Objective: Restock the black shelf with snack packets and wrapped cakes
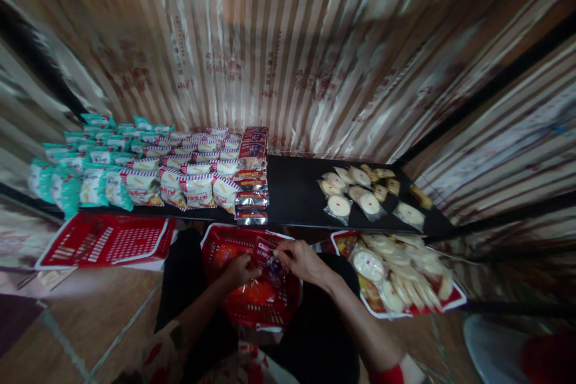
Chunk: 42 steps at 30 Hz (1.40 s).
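Observation:
Over a red plastic basket [296, 303] between my knees, a small dark red and purple snack packet [271, 264] is held up. My right hand [302, 259] pinches its upper right edge between thumb and fingers. My left hand [240, 271] is closed at the packet's left side, its fingertips partly blurred. Below both hands, orange-red shiny packets [258, 293] lie in the basket. Straight ahead on the black shelf [294, 192], a row of similar red and silver packets [252, 198] runs from front to back.
White snack bags [195, 192] and teal bags [92, 186] stand in rows on the shelf's left. Round wrapped pastries [338, 206] lie at its right. Another red basket [135, 240] is at left; a basket of wrapped pastries [405, 279] is at right. Striped sheeting [279, 72] hangs behind.

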Available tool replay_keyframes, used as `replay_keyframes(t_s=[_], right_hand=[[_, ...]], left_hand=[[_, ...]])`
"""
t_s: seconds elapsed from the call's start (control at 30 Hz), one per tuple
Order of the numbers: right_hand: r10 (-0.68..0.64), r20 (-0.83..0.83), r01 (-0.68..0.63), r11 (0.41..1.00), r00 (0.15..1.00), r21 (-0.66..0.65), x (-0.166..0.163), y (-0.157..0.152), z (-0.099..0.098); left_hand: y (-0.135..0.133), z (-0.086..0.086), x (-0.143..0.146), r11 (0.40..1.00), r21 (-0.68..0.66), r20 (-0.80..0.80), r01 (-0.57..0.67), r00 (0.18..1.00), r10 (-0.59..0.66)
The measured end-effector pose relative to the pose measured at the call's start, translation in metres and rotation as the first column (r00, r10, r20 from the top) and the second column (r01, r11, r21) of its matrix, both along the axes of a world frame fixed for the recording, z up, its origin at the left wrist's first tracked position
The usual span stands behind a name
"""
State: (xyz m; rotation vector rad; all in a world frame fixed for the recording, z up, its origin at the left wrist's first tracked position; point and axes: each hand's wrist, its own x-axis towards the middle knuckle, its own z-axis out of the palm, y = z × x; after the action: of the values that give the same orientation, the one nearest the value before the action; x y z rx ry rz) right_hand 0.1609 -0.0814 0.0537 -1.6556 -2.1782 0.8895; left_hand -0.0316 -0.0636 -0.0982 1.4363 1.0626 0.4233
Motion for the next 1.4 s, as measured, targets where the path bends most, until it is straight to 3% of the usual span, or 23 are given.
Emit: replay_keyframes(t_s=[0.13,0.23,0.3,0.37,0.43,0.47,0.63,0.77,0.83,0.93,1.0,1.07,1.2,1.4], right_hand=[[-0.025,-0.048,0.029,0.996,0.999,0.086,0.003,0.003,0.017],[-0.078,-0.179,0.110,0.977,0.981,0.180,0.008,0.006,0.020],[-0.201,-0.325,0.292,0.920,0.924,0.262,0.014,0.008,0.018],[-0.366,-0.461,0.522,0.809,0.808,0.273,0.020,0.008,0.012],[-0.488,-0.543,0.668,0.718,0.684,0.195,0.023,0.008,0.006],[-0.516,-0.569,0.691,0.711,0.640,0.132,0.023,0.006,0.004],[-0.447,-0.679,0.464,0.869,0.583,-0.173,0.003,-0.001,0.006],[-0.436,-0.699,0.461,0.871,0.567,-0.169,-0.012,0.008,0.016],[-0.453,-0.682,0.508,0.850,0.574,-0.137,-0.014,0.020,0.023],[-0.473,-0.584,0.569,0.822,0.660,-0.022,-0.011,0.046,0.034],[-0.462,-0.508,0.568,0.820,0.727,0.068,-0.011,0.066,0.042],[-0.432,-0.438,0.537,0.831,0.788,0.147,-0.012,0.087,0.047],[-0.400,-0.282,0.472,0.841,0.872,0.264,-0.023,0.125,0.055],[-0.451,0.008,0.424,0.843,0.892,0.331,-0.041,0.157,0.068]], left_hand=[[-0.004,0.011,0.001,0.994,-0.102,0.225,-0.036,0.973,0.058],[-0.002,0.030,0.002,0.987,-0.138,0.270,-0.079,0.956,0.114],[0.003,0.046,0.002,0.988,-0.106,0.264,-0.110,0.955,0.134],[0.008,0.064,0.002,0.988,-0.017,0.275,-0.152,0.950,0.151],[0.014,0.083,0.004,0.981,0.028,0.311,-0.190,0.935,0.172],[0.017,0.092,0.006,0.979,0.030,0.331,-0.202,0.926,0.181],[0.031,0.126,0.022,0.968,0.083,0.372,-0.237,0.909,0.190],[0.039,0.138,0.033,0.943,0.186,0.313,-0.277,0.926,0.210],[0.040,0.143,0.033,0.880,0.302,0.267,-0.366,0.919,0.291],[0.036,0.149,0.028,0.675,0.594,0.173,-0.438,0.889,0.424],[0.032,0.151,0.024,0.552,0.754,0.099,-0.357,0.891,0.443],[0.029,0.149,0.022,0.486,0.840,0.022,-0.243,0.909,0.417],[0.031,0.141,0.021,0.449,0.887,-0.065,-0.111,0.931,0.358],[0.041,0.129,0.013,0.448,0.887,-0.104,-0.117,0.893,0.438]])
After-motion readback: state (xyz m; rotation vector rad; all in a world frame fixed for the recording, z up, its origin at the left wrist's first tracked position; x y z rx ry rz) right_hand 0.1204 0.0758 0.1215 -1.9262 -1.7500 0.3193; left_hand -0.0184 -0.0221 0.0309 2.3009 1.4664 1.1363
